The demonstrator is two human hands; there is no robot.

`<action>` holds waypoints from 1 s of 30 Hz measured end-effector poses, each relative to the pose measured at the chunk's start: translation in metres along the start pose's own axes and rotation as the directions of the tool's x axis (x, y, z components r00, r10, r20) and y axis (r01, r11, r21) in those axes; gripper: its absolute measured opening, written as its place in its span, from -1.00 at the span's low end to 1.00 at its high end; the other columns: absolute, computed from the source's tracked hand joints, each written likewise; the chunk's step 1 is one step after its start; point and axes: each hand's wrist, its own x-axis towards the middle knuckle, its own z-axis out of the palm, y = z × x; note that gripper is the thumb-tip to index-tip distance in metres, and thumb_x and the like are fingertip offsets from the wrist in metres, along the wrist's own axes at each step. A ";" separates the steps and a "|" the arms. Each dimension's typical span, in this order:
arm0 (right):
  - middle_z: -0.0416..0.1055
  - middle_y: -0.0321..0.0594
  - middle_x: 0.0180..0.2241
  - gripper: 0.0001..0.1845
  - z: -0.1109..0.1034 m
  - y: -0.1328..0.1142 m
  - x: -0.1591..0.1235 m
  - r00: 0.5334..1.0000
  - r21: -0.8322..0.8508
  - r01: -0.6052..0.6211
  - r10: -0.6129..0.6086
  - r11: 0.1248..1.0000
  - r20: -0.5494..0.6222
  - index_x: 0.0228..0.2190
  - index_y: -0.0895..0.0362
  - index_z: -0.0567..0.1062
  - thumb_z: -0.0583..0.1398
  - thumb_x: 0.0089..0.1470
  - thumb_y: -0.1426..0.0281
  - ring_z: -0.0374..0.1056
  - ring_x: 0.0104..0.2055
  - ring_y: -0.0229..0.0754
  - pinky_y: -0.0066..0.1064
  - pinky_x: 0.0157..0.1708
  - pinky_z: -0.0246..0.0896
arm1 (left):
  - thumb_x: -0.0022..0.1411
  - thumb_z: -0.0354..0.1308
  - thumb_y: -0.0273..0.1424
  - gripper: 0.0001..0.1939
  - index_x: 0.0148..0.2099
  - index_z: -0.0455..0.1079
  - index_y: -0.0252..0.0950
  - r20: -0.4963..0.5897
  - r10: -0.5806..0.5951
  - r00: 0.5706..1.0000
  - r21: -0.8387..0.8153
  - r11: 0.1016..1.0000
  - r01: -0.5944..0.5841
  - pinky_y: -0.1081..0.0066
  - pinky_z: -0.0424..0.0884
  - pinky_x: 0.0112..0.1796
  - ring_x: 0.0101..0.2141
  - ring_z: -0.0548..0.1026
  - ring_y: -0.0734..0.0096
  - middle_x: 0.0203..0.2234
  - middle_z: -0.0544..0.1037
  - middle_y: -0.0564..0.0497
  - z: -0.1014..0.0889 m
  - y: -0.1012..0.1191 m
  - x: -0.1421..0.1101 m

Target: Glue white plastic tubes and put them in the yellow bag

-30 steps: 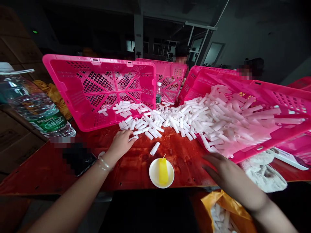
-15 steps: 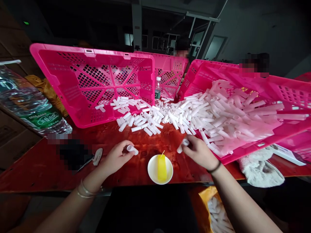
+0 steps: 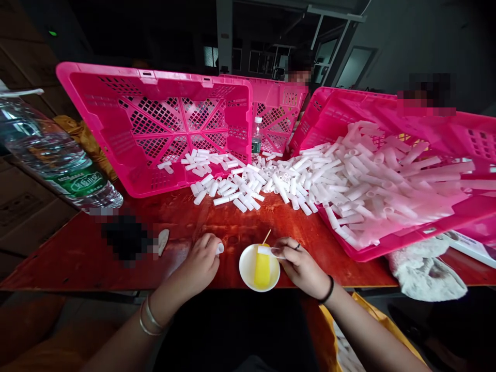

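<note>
My left hand (image 3: 202, 264) is closed around a short white plastic tube (image 3: 220, 248), one end of which peeks out beside the fingers. On the other side my right hand (image 3: 306, 266) pinches a second white tube (image 3: 265, 250), held sideways over a small white bowl (image 3: 244, 271). In that bowl sits a yellow block (image 3: 262, 273), and a thin stick (image 3: 267, 236) pokes up behind it. Whether the right tube touches the block I cannot tell. Beyond both hands spreads a heap of loose white tubes (image 3: 248, 196).
A tilted pink crate (image 3: 155, 77) stands back left; another pink crate (image 3: 372, 253) at right spills tubes. A large water bottle (image 3: 77, 181), blurred dark item (image 3: 126, 237), small bottle (image 3: 256, 137) and white cloth (image 3: 422, 268) lie around. A yellow bag (image 3: 329, 320) hangs below the table edge.
My right hand has moved left and down, bringing its tube over the bowl. My left hand has turned, its fingers now closing over its tube. The view has shifted slightly.
</note>
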 end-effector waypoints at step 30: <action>0.40 -0.14 -0.26 -0.81 0.006 -0.034 -0.029 0.964 0.235 -0.255 0.266 0.938 -0.015 -0.13 0.04 0.42 0.10 0.21 0.41 0.41 -0.24 -0.13 -0.26 -0.25 0.42 | -0.16 0.45 -0.33 -0.14 0.14 0.06 -0.14 -0.047 0.085 0.995 -0.420 0.903 -0.097 0.00 0.29 0.08 0.12 0.29 -0.01 0.13 0.27 -0.18 0.048 0.046 -0.011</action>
